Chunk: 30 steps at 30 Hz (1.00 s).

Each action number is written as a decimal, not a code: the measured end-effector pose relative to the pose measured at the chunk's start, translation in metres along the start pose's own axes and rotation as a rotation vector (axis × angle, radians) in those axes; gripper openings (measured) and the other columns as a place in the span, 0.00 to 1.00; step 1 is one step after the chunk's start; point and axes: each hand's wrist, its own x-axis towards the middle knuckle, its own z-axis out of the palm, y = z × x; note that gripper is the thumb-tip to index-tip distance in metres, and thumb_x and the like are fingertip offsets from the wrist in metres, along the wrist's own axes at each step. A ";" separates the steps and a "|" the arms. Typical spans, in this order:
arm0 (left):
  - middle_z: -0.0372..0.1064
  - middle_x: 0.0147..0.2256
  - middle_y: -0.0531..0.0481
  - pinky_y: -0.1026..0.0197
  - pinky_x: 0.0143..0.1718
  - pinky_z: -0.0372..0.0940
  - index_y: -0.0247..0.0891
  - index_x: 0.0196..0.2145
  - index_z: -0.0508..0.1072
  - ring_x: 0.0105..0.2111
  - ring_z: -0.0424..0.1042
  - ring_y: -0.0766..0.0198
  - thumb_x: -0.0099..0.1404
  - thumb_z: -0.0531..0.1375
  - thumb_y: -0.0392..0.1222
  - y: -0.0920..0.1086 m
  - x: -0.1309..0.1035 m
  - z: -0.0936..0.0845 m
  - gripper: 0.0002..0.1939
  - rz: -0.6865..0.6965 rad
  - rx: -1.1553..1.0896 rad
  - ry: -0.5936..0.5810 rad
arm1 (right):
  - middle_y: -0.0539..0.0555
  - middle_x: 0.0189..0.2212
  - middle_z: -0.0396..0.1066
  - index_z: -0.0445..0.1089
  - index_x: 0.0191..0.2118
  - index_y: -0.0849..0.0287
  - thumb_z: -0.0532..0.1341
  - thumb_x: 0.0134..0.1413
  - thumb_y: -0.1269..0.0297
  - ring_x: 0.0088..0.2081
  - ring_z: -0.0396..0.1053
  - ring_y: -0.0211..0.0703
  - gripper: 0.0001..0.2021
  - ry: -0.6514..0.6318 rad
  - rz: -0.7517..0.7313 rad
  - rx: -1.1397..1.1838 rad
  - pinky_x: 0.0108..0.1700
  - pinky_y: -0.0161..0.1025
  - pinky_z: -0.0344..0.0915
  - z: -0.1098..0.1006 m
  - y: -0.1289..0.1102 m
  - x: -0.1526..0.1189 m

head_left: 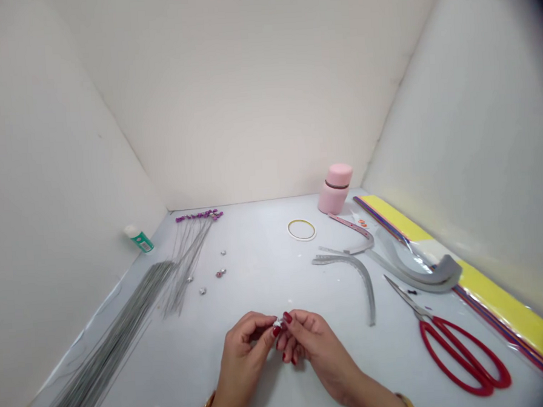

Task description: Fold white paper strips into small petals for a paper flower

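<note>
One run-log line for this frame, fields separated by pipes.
left hand + right hand: pinch small silver piece | scissors right | wire bundle left

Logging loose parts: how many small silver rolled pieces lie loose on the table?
4. One farthest back, one right of the wire stems, one among the stems, one nearest the hands. Another may be pinched between the fingers; more may hide among the wires.

Pale grey tabletop (pixel 266 276) lying flat, filling lower frame. Three plain off-white panels standing around it: back wall (pixel 257 95) meeting table in straight seam, left wall (pixel 47 179) and right wall (pixel 477 126) slanting outward toward camera. Soft even light falling across surfaces, casting only faint shadows. Dark vignette showing at upper right corner.
</note>
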 end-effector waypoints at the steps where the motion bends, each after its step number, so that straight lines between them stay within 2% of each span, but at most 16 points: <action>1: 0.69 0.27 0.48 0.63 0.31 0.64 0.36 0.30 0.74 0.28 0.69 0.63 0.59 0.57 0.38 0.000 0.000 0.000 0.06 0.008 0.010 -0.011 | 0.51 0.19 0.69 0.65 0.23 0.65 0.60 0.47 0.51 0.17 0.63 0.31 0.18 0.005 0.006 0.004 0.21 0.29 0.53 0.000 0.000 0.000; 6: 0.69 0.28 0.48 0.63 0.31 0.64 0.37 0.32 0.74 0.29 0.69 0.63 0.59 0.57 0.36 0.002 -0.002 0.001 0.06 0.037 0.054 -0.022 | 0.51 0.18 0.68 0.65 0.23 0.64 0.61 0.45 0.50 0.17 0.62 0.31 0.18 0.004 0.018 0.010 0.21 0.29 0.53 -0.001 0.002 0.001; 10: 0.68 0.25 0.49 0.64 0.29 0.63 0.37 0.27 0.73 0.27 0.68 0.63 0.59 0.56 0.35 0.004 -0.001 0.002 0.06 0.090 0.098 0.003 | 0.51 0.18 0.68 0.65 0.23 0.65 0.61 0.45 0.50 0.17 0.62 0.31 0.18 -0.002 0.009 -0.052 0.20 0.28 0.52 -0.002 0.003 0.001; 17: 0.69 0.26 0.48 0.64 0.32 0.63 0.38 0.26 0.73 0.29 0.68 0.62 0.60 0.55 0.34 0.004 0.000 0.000 0.09 0.185 0.225 -0.058 | 0.49 0.15 0.66 0.67 0.23 0.64 0.63 0.43 0.53 0.18 0.61 0.32 0.16 -0.001 -0.021 -0.126 0.21 0.29 0.53 -0.004 0.002 0.002; 20: 0.71 0.28 0.48 0.65 0.31 0.63 0.38 0.32 0.73 0.29 0.69 0.63 0.58 0.57 0.31 0.006 -0.001 0.003 0.07 0.172 0.186 0.005 | 0.49 0.15 0.66 0.66 0.23 0.64 0.63 0.42 0.51 0.18 0.60 0.31 0.17 -0.007 -0.030 -0.124 0.21 0.29 0.52 -0.005 0.004 0.004; 24: 0.71 0.27 0.48 0.64 0.31 0.64 0.38 0.30 0.75 0.29 0.69 0.62 0.57 0.57 0.33 0.009 -0.001 0.004 0.06 0.142 0.145 0.045 | 0.50 0.17 0.67 0.66 0.24 0.64 0.62 0.43 0.50 0.17 0.62 0.32 0.18 -0.018 -0.015 -0.137 0.20 0.29 0.52 -0.006 0.009 0.006; 27: 0.71 0.27 0.48 0.64 0.31 0.64 0.38 0.27 0.75 0.28 0.70 0.62 0.56 0.59 0.37 0.004 0.006 -0.007 0.04 0.059 0.121 0.187 | 0.52 0.22 0.70 0.67 0.29 0.63 0.60 0.45 0.48 0.18 0.64 0.32 0.19 0.009 -0.004 -0.118 0.20 0.29 0.53 -0.007 0.012 0.008; 28: 0.71 0.28 0.48 0.62 0.32 0.64 0.37 0.29 0.74 0.29 0.70 0.61 0.56 0.58 0.38 0.000 0.009 -0.013 0.05 0.041 0.124 0.237 | 0.53 0.24 0.71 0.67 0.31 0.63 0.60 0.45 0.48 0.19 0.65 0.33 0.19 0.023 -0.002 -0.113 0.20 0.29 0.54 -0.007 0.012 0.008; 30: 0.70 0.31 0.47 0.61 0.33 0.64 0.36 0.40 0.70 0.31 0.70 0.61 0.59 0.54 0.42 -0.009 0.016 -0.026 0.12 -0.007 0.130 0.362 | 0.52 0.23 0.71 0.66 0.32 0.62 0.59 0.46 0.48 0.19 0.65 0.33 0.19 0.036 0.003 -0.113 0.21 0.29 0.55 -0.007 0.012 0.009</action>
